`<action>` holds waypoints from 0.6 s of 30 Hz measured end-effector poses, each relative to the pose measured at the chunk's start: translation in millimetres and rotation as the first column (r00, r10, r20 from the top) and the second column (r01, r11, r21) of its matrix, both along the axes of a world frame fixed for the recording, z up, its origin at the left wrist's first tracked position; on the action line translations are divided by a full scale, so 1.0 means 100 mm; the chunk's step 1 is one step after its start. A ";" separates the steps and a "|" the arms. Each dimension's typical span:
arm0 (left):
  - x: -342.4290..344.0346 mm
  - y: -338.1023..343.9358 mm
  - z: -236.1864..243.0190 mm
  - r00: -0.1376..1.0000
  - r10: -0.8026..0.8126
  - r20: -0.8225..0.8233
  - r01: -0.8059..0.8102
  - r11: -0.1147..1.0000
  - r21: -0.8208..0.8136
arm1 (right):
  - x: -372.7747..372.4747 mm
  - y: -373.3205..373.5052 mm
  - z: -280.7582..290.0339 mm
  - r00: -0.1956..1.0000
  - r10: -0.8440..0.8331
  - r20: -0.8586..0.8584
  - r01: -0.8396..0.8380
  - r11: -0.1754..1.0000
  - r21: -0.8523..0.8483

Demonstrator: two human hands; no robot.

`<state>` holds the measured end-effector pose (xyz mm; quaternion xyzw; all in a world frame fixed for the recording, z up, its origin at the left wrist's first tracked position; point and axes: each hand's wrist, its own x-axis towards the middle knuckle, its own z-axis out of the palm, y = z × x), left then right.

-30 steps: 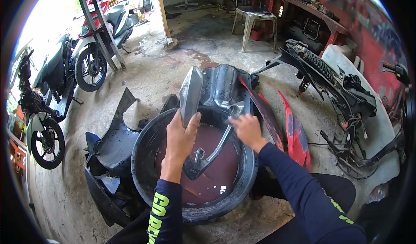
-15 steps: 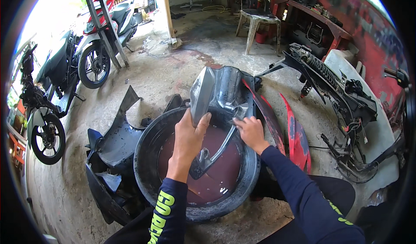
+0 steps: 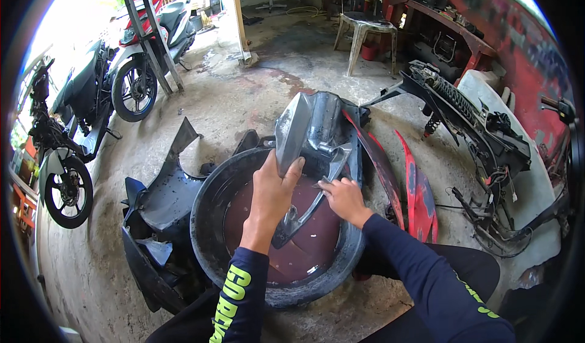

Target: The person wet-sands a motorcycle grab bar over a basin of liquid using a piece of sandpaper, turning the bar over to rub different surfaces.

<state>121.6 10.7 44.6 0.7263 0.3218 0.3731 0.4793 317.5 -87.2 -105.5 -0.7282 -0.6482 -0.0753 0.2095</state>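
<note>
My left hand (image 3: 273,192) is closed around a grey plastic motorcycle panel (image 3: 294,132), holding it tilted above a round black tub (image 3: 208,245). A thin curved strip (image 3: 311,214), which looks like part of the same panel, slants down over the tub. My right hand (image 3: 345,200) is pinched against this strip. A small dark edge shows at its fingertips, too small to name. Reddish-brown liquid (image 3: 308,254) lies in the tub below both hands. The left hand hides where panel and strip might join.
Dark motorcycle fairings (image 3: 170,203) lie left of the tub, red and black panels (image 3: 419,196) to its right. Behind it is a large dark plastic part (image 3: 326,120). A stripped motorcycle frame (image 3: 469,129) stands farther right. Motorcycles (image 3: 134,90) and a plastic chair (image 3: 365,26) are beyond.
My right hand has slid down and left along the strip. The left hand and the panel have shifted slightly to the right.
</note>
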 end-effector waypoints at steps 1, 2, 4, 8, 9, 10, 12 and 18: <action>-0.01 0.00 -0.04 1.000 0.004 -0.009 -0.004 1.000 -0.002 | -0.16 0.01 -0.07 0.997 0.050 -0.050 -0.059 0.981 -0.184; -0.02 0.01 -0.06 1.000 0.005 0.003 -0.005 1.000 0.021 | -0.38 -0.02 -0.17 0.991 0.089 -0.102 -0.120 0.927 -0.356; -0.05 0.06 -0.08 1.000 0.008 0.015 -0.009 0.999 0.048 | -0.63 -0.18 -0.31 0.898 0.240 -0.369 -0.292 0.952 -0.089; -0.01 0.02 -0.08 1.000 0.003 0.022 -0.004 0.999 0.039 | -0.30 -0.17 -0.12 0.987 0.008 -0.161 -0.025 0.994 -0.105; 0.00 0.01 -0.07 0.999 -0.003 0.040 0.001 0.999 0.047 | -0.46 -0.28 -0.31 0.972 0.073 -0.223 -0.095 0.991 -0.092; 0.01 0.01 -0.04 0.999 -0.009 0.039 0.007 0.999 0.047 | -0.58 -0.32 -0.40 0.950 0.133 -0.281 -0.160 0.984 -0.075; -0.06 0.03 -0.04 0.999 0.018 -0.027 -0.015 0.994 0.104 | -0.68 -0.29 -0.17 0.917 0.186 -0.354 -0.210 0.977 -0.031; 0.01 -0.01 0.01 1.000 0.007 0.002 -0.007 0.997 0.077 | -0.68 -0.27 -0.18 0.929 0.176 -0.324 -0.214 0.973 -0.084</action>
